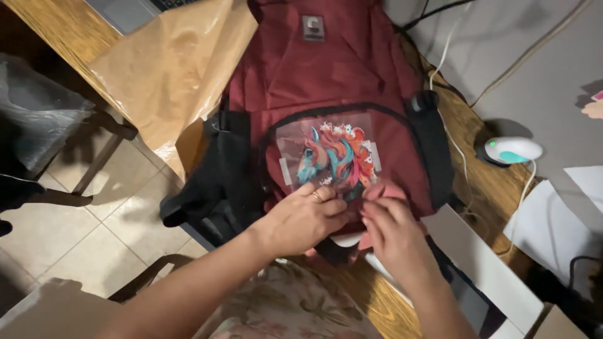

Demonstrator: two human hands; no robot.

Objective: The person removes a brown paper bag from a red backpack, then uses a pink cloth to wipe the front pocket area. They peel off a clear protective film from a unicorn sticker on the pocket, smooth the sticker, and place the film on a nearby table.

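A dark red backpack [326, 69] with black trim lies flat on a wooden table [483, 188]. On its front pocket sits a colourful unicorn-head transfer [333, 157] under a clear film. My left hand [304, 216], with a ring on one finger, presses its fingertips on the lower edge of the film. My right hand [392, 232] is beside it, fingers bent at the lower right corner of the film, near a small pink piece [384, 190]. Whether the right fingers pinch the film is hidden.
A crumpled sheet of brown paper [169, 69] lies left of the backpack. A small white and teal heat press [512, 150] with a white cable [461, 157] rests at the right, beside white paper sheets [553, 226] and a grey mat [534, 69]. A laptop corner [122, 9] shows top left.
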